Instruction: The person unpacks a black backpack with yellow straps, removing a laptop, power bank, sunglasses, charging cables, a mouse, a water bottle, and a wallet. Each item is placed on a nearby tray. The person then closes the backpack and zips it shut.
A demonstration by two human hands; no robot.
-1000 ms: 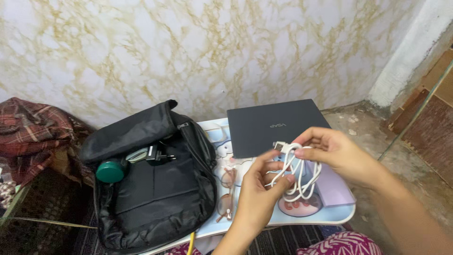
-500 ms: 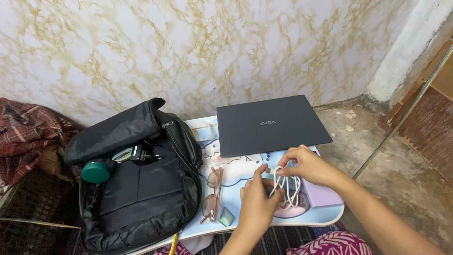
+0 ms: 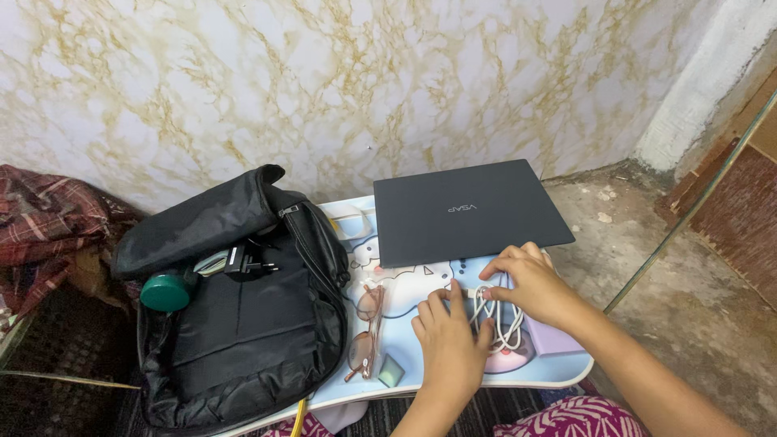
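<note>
A coiled white cable (image 3: 495, 317) lies low over the small light-blue lap table (image 3: 421, 374), held between both hands. My left hand (image 3: 447, 344) pinches the coil from the near side, thumb by the plug end. My right hand (image 3: 530, 283) grips the coil from the far side, resting partly on a lilac box (image 3: 557, 338). A closed dark laptop (image 3: 465, 210) lies on the table just beyond the hands. Pink-framed glasses (image 3: 368, 332) and a small green eraser-like block (image 3: 391, 371) lie left of my left hand.
An open black backpack (image 3: 243, 324) lies on the left, with a green-capped bottle (image 3: 166, 291) and a black charger plug (image 3: 247, 260) in its mouth. A marble-patterned wall (image 3: 348, 81) stands behind. Plaid cloth (image 3: 40, 235) is at far left, bare concrete floor (image 3: 688, 307) to the right.
Both hands have lowered the coiled cable from mid-air down onto the table surface, beside the lilac box. The camera view has tilted slightly.
</note>
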